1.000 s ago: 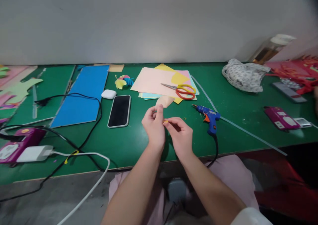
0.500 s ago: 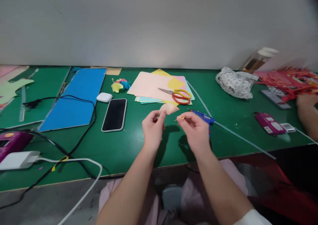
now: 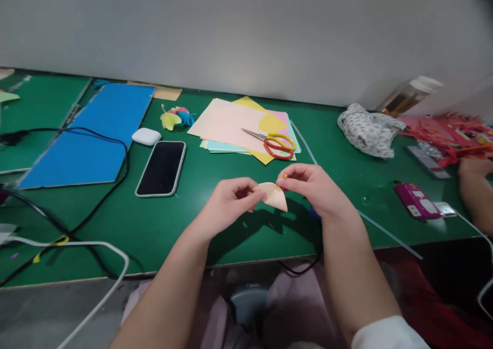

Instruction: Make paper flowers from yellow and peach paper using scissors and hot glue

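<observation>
My left hand (image 3: 234, 201) pinches the edge of a pale peach paper piece (image 3: 274, 196), which has a curved rim and a pointed corner. My right hand (image 3: 308, 183) grips a tiny yellow piece (image 3: 284, 177) between thumb and fingertips, against the top edge of the peach paper. Behind them lies a stack of coloured sheets (image 3: 227, 123) with open scissors (image 3: 277, 144) on it, their handles red and yellow. A blue tool (image 3: 314, 213) is mostly hidden below my right hand.
A phone (image 3: 160, 169), white earbud case (image 3: 146, 136), blue board (image 3: 94, 133) and small paper flowers (image 3: 177, 117) lie at left, with cables. Patterned cloth (image 3: 365, 130), a bottle (image 3: 410, 97), a purple device (image 3: 417, 200) and another person's arm (image 3: 475, 195) are at right.
My hands have come closer together; the peach paper is turned point-down, and the yellow piece now meets its edge. The view has shifted, and the blue tool is more hidden.
</observation>
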Demonstrator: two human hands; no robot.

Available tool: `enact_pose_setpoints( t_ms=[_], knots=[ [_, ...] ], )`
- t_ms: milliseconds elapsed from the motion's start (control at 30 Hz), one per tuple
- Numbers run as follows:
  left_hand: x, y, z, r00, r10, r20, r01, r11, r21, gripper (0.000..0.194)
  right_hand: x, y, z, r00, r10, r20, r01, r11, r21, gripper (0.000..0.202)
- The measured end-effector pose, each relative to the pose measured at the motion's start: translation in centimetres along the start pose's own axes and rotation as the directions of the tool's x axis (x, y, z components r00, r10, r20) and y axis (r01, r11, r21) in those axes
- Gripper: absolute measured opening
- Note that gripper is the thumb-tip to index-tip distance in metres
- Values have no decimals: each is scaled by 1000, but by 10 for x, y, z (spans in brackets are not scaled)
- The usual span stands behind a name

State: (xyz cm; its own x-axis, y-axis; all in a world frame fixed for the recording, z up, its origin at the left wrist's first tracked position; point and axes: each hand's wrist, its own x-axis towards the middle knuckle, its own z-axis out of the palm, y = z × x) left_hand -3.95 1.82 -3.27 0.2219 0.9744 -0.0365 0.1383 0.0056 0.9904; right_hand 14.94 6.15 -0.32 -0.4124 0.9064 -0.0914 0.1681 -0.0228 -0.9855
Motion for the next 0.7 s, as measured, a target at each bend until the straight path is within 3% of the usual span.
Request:
enact_pose_setpoints(
  t_ms=[167, 700],
  knots=[
    [-2, -3, 2, 999, -41, 24, 41, 999, 13, 23, -1, 3, -2, 1000, -3, 8, 3, 999, 36, 10],
    [-3, -5, 3, 999, 6, -39, -4, 999, 49, 20, -3, 2, -1, 999, -15, 34, 15, 1000, 8, 11]
  ],
)
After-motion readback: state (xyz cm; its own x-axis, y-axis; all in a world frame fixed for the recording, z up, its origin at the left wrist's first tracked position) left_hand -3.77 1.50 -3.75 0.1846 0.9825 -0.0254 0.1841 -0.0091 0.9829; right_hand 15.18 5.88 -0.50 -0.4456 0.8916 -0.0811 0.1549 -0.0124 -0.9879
